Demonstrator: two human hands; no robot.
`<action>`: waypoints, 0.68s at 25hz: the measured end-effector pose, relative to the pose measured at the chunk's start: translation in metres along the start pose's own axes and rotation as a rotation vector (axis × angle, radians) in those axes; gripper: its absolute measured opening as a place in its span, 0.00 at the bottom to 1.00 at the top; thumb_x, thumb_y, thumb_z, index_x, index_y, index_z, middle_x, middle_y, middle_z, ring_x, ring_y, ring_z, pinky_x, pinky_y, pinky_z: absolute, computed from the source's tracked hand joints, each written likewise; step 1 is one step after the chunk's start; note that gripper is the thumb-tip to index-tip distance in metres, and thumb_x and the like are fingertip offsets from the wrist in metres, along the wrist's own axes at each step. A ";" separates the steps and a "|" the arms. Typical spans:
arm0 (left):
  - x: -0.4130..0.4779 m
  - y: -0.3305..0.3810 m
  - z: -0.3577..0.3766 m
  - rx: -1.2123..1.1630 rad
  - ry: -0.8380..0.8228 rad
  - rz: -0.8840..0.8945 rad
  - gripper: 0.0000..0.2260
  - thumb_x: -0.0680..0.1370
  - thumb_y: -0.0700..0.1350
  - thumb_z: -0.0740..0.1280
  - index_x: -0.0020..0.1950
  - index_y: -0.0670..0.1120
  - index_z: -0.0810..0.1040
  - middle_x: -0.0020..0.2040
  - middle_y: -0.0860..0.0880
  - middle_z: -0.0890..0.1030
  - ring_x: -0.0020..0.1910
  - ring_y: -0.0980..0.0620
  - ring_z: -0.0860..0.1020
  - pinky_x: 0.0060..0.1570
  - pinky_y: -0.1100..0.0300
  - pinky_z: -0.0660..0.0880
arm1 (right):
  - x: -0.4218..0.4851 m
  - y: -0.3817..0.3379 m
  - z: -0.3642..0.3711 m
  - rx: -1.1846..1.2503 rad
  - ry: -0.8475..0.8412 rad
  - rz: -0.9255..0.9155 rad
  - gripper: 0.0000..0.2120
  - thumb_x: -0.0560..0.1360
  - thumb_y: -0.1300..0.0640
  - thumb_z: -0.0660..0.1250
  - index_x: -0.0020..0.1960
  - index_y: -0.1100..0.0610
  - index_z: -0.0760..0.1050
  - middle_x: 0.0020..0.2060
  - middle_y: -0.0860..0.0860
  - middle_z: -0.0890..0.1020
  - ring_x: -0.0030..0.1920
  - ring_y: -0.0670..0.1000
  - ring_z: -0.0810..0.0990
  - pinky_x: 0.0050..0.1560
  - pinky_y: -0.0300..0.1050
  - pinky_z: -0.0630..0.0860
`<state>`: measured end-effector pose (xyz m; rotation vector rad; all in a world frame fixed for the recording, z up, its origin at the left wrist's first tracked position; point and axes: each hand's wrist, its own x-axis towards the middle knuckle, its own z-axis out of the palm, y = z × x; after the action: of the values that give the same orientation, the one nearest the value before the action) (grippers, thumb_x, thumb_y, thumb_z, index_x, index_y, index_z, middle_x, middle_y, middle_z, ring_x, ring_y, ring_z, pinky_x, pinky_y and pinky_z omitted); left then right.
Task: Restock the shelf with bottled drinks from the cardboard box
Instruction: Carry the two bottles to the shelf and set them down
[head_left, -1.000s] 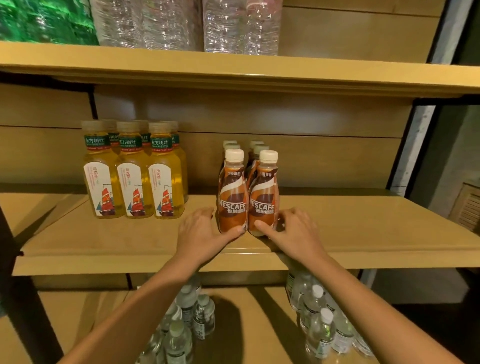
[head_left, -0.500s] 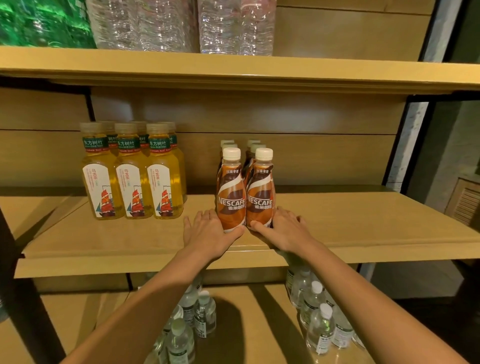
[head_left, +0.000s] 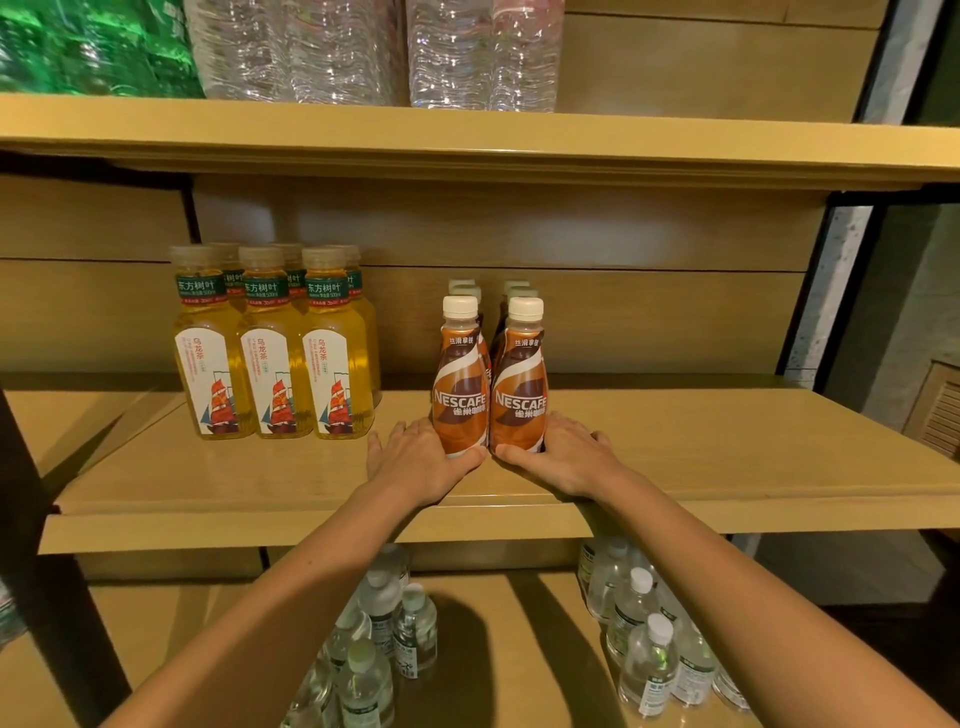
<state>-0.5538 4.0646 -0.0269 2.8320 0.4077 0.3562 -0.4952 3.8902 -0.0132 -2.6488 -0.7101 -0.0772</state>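
On the middle shelf (head_left: 727, 467), two coffee bottles (head_left: 460, 400) stand upright, touching. The left hand (head_left: 421, 462) and right hand (head_left: 566, 457) flank their bases, fingers flat, thumbs against the fronts.

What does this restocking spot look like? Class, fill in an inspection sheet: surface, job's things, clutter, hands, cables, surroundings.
Surface: tan wooden shelf.
Job's things: coffee bottles upright in two rows mid-shelf; box not in view.
Clutter: nothing seen.
Hands: left hand and right hand flank the bases of the front two coffee bottles, fingers straight, thumbs in front.
Cables: nothing seen.
Surroundings: tea bottles at left on the same shelf; water bottles on the shelf above; small bottles on the shelf below.
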 end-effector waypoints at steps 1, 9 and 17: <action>0.002 0.000 0.001 -0.002 -0.001 -0.005 0.35 0.71 0.72 0.54 0.70 0.50 0.67 0.70 0.48 0.71 0.70 0.45 0.65 0.70 0.40 0.56 | 0.001 -0.001 0.000 -0.004 -0.006 0.007 0.33 0.70 0.29 0.57 0.66 0.49 0.68 0.65 0.52 0.73 0.67 0.55 0.68 0.69 0.61 0.60; 0.006 -0.001 0.002 0.011 -0.013 -0.020 0.36 0.70 0.73 0.53 0.70 0.51 0.68 0.70 0.48 0.70 0.72 0.44 0.64 0.70 0.40 0.55 | 0.004 -0.002 0.002 -0.011 0.002 0.042 0.35 0.68 0.27 0.56 0.65 0.50 0.69 0.64 0.52 0.74 0.66 0.55 0.69 0.68 0.61 0.61; 0.006 0.000 0.001 0.007 -0.022 -0.050 0.41 0.69 0.74 0.53 0.72 0.47 0.63 0.72 0.46 0.68 0.72 0.44 0.63 0.71 0.41 0.55 | 0.003 0.001 0.003 0.001 -0.002 0.085 0.45 0.62 0.23 0.56 0.67 0.53 0.67 0.66 0.54 0.73 0.67 0.56 0.69 0.69 0.61 0.61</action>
<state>-0.5477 4.0665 -0.0267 2.8236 0.4757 0.3146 -0.4925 3.8917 -0.0157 -2.6746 -0.5969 -0.0506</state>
